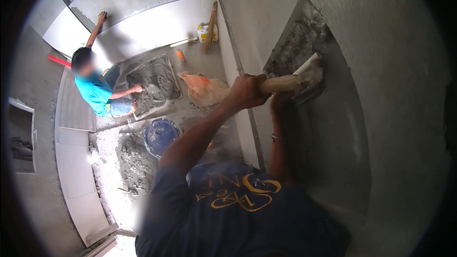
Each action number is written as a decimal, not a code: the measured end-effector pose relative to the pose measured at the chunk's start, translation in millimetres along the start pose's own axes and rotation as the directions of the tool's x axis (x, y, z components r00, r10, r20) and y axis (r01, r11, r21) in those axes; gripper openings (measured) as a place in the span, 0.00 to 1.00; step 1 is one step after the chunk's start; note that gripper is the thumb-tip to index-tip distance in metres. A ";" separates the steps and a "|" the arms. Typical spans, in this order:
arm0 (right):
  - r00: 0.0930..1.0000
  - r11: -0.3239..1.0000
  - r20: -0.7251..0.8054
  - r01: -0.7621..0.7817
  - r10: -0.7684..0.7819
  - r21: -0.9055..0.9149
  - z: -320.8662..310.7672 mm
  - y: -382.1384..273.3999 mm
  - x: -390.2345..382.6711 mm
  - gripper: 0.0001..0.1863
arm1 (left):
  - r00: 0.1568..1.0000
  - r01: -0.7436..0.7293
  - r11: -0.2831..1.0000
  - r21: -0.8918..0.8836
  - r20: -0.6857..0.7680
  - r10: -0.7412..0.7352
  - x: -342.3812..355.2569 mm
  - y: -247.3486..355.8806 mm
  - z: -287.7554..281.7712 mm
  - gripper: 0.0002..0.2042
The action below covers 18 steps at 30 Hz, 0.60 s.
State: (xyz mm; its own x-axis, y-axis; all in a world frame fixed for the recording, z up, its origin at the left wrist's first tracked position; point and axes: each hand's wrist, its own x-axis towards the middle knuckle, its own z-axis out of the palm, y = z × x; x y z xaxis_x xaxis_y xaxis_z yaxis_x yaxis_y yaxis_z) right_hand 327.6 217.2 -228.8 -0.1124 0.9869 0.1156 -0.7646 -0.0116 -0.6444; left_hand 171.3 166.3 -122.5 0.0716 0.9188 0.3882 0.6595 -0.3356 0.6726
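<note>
Wooden-handled tool [280,84] is right of centre, near, up against or just off the right wall [397,81]; contact can't be told. Left to right: pale tiles [78,176] low along the left wall, then a co-worker [97,93] in a light blue shirt squatting far left, one arm raised to the far wall, the other hand at a grey mortar-like mix [164,78]. Nearer, a dirty blue bucket [162,138]; right of the mix, an orange-and-clear plastic bag [203,88]; at the far corner, a white jug [202,33] beside upright wooden strips [210,28]. Left hand [250,90] is clenched round the tool's handle end. Tool's head is blurry, crusted grey, kind unclear. Right hand [282,101] sits just below the handle, mostly hidden; can't tell its finger state. Rough grey patch [304,38] lies just beyond the head. Handling guess: stiff, sturdy, probably head-heavy, maybe slick if damp; best hold is the bare wooden handle, clear of the crusted head.
</note>
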 end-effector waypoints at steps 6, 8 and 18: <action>1.000 1.000 0.014 -0.018 0.018 -0.007 -3.0 -0.5 8.9 0.09 | 0.999 -0.050 0.998 0.040 -0.019 0.051 23.4 -14.9 5.2 0.08; 1.000 1.000 -0.001 -0.024 0.024 -0.008 -6.6 -1.5 2.8 0.09 | 0.999 -0.044 0.999 0.025 -0.028 0.045 10.8 -6.3 11.3 0.09; 0.999 0.999 -0.002 -0.048 0.048 0.000 -10.5 -1.8 0.5 0.09 | 0.998 0.058 0.998 0.021 -0.018 -0.058 -3.5 18.5 3.2 0.10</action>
State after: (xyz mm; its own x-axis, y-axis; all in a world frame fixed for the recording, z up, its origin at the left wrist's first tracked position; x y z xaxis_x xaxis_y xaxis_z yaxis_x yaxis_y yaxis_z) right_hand 335.6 219.5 -235.5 -0.1476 0.9856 0.0828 -0.7585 -0.0590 -0.6490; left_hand 185.6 157.6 -113.5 0.0197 0.9326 0.3603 0.6784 -0.2772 0.6804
